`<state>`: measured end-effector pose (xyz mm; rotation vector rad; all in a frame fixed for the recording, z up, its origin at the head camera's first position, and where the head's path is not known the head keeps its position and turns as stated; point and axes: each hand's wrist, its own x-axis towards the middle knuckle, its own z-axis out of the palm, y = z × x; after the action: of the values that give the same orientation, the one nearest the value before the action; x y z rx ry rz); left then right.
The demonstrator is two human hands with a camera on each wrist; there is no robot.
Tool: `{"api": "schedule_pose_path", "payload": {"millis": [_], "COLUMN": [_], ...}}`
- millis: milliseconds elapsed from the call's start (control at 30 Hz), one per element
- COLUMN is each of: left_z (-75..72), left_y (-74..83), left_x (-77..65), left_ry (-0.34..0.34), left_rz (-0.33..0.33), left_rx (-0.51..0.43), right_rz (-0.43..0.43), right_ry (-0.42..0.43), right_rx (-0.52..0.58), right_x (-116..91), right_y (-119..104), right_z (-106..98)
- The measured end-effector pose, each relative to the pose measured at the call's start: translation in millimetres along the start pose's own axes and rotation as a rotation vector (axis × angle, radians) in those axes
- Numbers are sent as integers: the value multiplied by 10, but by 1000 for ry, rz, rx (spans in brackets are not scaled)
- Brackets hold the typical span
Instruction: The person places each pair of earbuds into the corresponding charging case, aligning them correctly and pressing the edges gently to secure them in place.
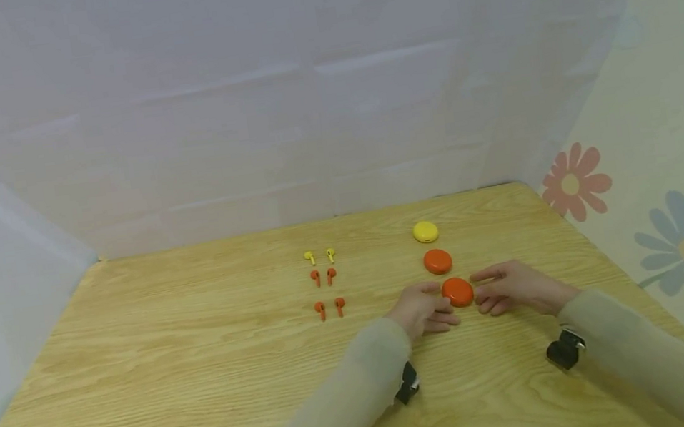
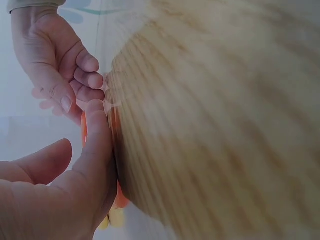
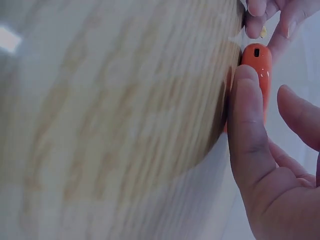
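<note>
A round glossy orange-red earbud case lies on the wooden table between the two hands. At its left side is my left hand, fingers loosely extended and thumb apart from them. My right hand stands at its right side, the fingers straight beside the case and the thumb raised away. In the right wrist view the orange case shows a small dark port on its edge. The left wrist view mostly hides the case behind the left fingers; whether they touch it I cannot tell.
Behind it lie another orange-red case and a yellow case. To the left are earbud pairs: yellow, orange-red and a nearer orange-red one. Pale fabric walls enclose the table.
</note>
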<state>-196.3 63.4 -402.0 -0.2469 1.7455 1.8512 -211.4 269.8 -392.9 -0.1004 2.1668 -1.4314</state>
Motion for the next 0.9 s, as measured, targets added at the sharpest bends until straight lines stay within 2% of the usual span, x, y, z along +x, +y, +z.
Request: {"api": "schedule_pose_path", "payload": {"millis": [400, 667, 900], "left_z": [32, 36, 64], "left_y": [15, 9, 7], "left_x": [28, 76, 55], "left_ry": [-19, -18, -20], "left_rz": [-7, -29, -24], "left_rx": [-27, -44, -36], "right_rz": [54, 58, 60], "right_ry": [-15, -7, -2], "right_rx": [34, 38, 33], "right_x": [46, 106, 111], "right_y": [-3, 30, 31], "right_z": [18, 21, 47]}}
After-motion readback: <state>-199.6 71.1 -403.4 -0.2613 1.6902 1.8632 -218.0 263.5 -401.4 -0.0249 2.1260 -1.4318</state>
